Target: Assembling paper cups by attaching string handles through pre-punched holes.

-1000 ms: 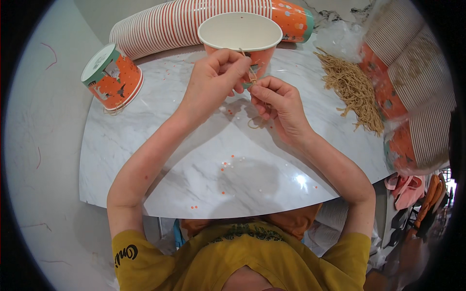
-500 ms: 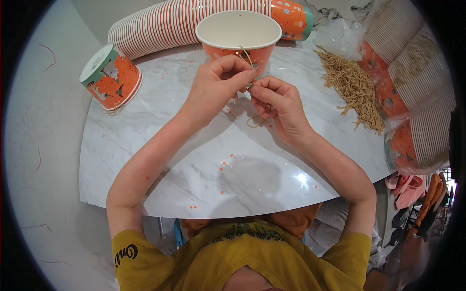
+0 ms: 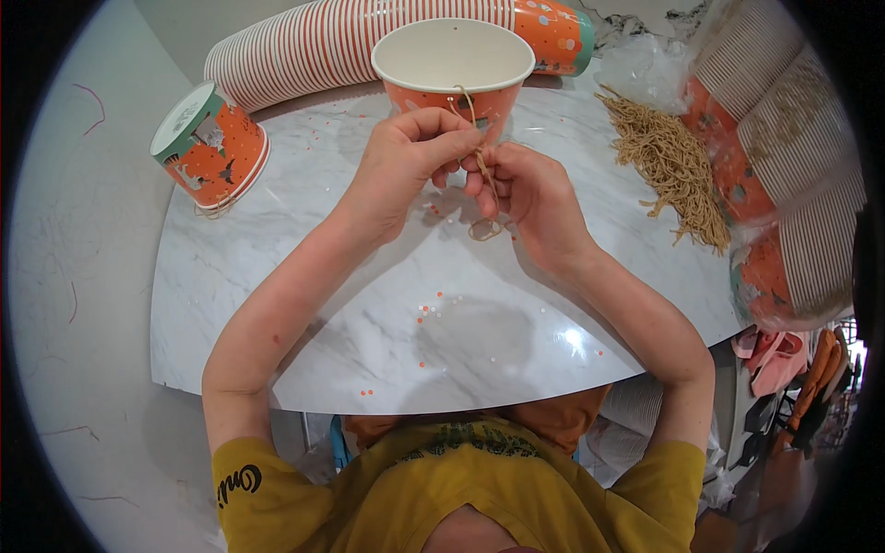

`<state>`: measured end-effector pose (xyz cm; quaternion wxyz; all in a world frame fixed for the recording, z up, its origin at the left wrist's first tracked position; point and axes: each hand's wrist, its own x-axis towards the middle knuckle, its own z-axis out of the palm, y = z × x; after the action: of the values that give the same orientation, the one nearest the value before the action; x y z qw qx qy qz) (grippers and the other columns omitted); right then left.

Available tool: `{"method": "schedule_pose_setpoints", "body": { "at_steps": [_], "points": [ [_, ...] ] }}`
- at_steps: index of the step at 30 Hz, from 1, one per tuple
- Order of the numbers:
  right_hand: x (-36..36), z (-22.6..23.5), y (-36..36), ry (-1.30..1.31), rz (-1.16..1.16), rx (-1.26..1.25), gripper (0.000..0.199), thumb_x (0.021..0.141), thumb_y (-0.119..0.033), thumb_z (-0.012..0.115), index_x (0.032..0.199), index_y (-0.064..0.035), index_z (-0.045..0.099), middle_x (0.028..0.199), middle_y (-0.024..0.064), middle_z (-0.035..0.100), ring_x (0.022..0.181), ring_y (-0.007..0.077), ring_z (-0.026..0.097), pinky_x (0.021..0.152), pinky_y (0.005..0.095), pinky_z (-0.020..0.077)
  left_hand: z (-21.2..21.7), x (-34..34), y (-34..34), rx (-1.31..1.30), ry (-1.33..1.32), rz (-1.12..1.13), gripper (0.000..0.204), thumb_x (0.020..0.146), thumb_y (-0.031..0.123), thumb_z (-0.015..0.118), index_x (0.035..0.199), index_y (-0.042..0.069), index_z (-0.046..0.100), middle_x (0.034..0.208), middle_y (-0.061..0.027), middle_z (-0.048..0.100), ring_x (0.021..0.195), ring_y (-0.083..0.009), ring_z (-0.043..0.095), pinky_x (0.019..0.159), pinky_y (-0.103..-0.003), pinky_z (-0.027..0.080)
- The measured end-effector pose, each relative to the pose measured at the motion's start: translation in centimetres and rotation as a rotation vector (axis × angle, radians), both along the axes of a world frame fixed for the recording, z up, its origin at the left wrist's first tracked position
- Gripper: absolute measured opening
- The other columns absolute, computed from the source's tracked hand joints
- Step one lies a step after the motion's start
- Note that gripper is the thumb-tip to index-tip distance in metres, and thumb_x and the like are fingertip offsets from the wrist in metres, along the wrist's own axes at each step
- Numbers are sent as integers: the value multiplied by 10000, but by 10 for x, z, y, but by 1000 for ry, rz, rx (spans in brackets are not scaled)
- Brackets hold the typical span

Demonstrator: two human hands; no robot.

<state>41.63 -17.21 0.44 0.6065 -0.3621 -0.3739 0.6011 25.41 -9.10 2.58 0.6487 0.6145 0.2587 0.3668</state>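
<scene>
An orange paper bucket [image 3: 452, 55] with a white inside stands upright at the far middle of the table. A tan paper cord [image 3: 494, 192] runs from a hole near its rim down to my fingers, and its loose end curls below them. My left hand [image 3: 410, 166] pinches the cord between thumb and forefinger, just in front of the bucket. Close beside it my right hand [image 3: 535, 194] is closed on the same cord, a little lower. Part of the cord between the fingertips is hidden.
Behind lies a long row of nested paper buckets [image 3: 304, 51]. One bucket [image 3: 212, 152] stands upside down at the left, with cord by its rim. A bundle of cut cords [image 3: 668, 166] lies at the right, beside bagged bucket stacks [image 3: 793, 157]. Small paper dots [image 3: 429, 311] dot the marbled table [image 3: 369, 341].
My right fingers have turned and shifted slightly on the cord, and more of it now shows hanging below them. The bucket has stayed in place.
</scene>
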Motion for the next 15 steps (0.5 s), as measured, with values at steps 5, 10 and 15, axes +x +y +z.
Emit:
{"method": "schedule_pose_setpoints", "body": {
  "at_steps": [5,10,15],
  "points": [
    [-3,-4,-1,-128,-50,33,236,940,-243,621,913,-16,682,785,46,659,624,98,567,616,245,463,3,0,-4,-13,-7,14,136,887,182,714,847,56,683,757,26,629,671,-47,508,591,-224,377],
    [-2,-5,0,-132,-48,53,267,969,-278,595,952,-23,671,795,44,660,622,97,573,609,240,464,2,1,-4,-14,-36,7,137,881,187,721,851,58,685,762,25,633,671,-43,504,592,-224,373],
    [-3,5,1,26,-8,-2,304,1000,-325,557,994,-37,654,796,44,657,630,95,579,604,242,465,3,0,-4,53,13,39,129,881,197,721,846,75,696,768,41,645,680,-31,498,593,-219,333]
  ]
}}
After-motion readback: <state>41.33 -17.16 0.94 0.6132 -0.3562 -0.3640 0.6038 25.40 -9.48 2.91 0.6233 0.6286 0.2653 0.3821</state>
